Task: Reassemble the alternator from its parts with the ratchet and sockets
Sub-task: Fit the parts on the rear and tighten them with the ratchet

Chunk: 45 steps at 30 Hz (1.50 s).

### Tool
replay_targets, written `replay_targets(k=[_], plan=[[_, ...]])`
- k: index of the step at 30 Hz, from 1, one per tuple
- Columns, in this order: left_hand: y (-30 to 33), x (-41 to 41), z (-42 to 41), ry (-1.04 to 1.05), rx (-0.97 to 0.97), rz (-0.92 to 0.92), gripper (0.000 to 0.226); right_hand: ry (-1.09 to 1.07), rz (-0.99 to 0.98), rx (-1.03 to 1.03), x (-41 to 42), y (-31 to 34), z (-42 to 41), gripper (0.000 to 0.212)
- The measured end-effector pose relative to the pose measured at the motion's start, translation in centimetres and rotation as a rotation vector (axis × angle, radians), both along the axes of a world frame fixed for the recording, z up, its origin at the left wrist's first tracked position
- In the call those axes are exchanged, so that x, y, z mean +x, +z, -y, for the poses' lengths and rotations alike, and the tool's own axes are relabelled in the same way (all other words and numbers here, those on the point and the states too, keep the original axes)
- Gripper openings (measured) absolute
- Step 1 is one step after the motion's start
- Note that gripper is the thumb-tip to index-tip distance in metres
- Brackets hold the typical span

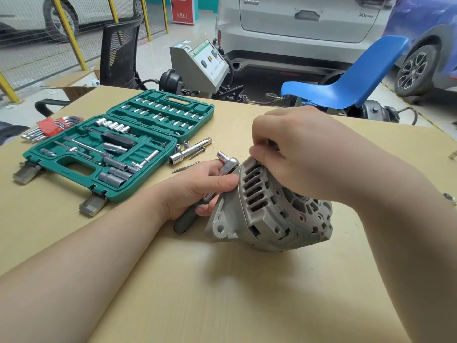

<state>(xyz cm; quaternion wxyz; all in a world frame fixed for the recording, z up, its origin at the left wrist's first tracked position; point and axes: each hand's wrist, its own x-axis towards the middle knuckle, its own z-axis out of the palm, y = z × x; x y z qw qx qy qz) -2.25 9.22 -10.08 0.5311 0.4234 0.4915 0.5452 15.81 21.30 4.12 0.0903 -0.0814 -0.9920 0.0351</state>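
— Alternator (pixel 269 211): where is it kept?

— It is laid tilted on the tan table (pixel 222 293), right of centre, with its slotted housing turned toward the camera and a mounting ear at its lower left.

— By what is it held?

— It is steadied at its left edge by the left hand (pixel 197 189), whose thumb is pressed against the housing rim. The ratchet (pixel 228 164) is gripped in the same hand, fingers curled round it; its chrome head is seen above the thumb and its dark handle below the palm, resting on the table.

— And the right hand (pixel 296 149)?

— It is placed over the top of the alternator, fingertips bunched together at the upper rim (what is pinched there, if anything, cannot be told).

— Other items listed?

— A green socket case (pixel 118 147) is laid open at the left, with loose sockets (pixel 181 146), an extension tube (pixel 190 152) and long bolts (pixel 185 167) just beside it. A red holder of hex keys (pixel 49 125) is placed farther left.
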Motion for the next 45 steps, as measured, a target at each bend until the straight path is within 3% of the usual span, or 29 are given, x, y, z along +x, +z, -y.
replay_targets(k=[5,8,12,18,22,26,31,35,39,45], plan=[[0.0,0.0,0.0,0.004,0.007,-0.005,0.052,-0.031,0.015,0.148,-0.6,-0.6,0.9,0.026],[0.2,0.1,0.0,0.0,0.012,-0.007,0.068,-0.021,0.003,0.038,0.0,0.1,0.3,0.025],[0.3,0.3,0.1,0.011,0.002,-0.014,0.051,0.001,-0.011,-0.022,0.4,0.3,0.0,0.018],[0.3,0.2,0.1,0.014,-0.003,-0.024,0.048,-0.032,0.018,0.146,-0.4,-0.3,0.9,0.03],[0.3,0.2,0.0,-0.009,0.005,-0.027,0.04,-0.002,-0.031,-0.017,0.3,0.2,-0.3,0.013],[0.0,0.0,-0.1,0.006,0.011,-0.024,0.042,-0.001,-0.014,-0.017,0.3,0.2,-0.2,0.016],[-0.1,-0.1,-0.1,-0.02,0.026,0.002,0.043,-0.036,0.032,0.14,-0.3,-0.3,0.5,0.025],[0.0,0.0,-0.1,-0.014,0.021,-0.019,0.039,-0.019,0.027,0.004,0.2,0.4,0.2,0.013],[0.0,0.0,0.0,-0.003,0.01,-0.021,0.038,-0.013,0.014,0.044,-0.1,-0.1,0.5,0.012],[-0.3,-0.1,-0.3,0.042,-0.006,-0.014,0.06,-0.069,0.027,0.195,-0.7,-0.9,0.9,0.018]])
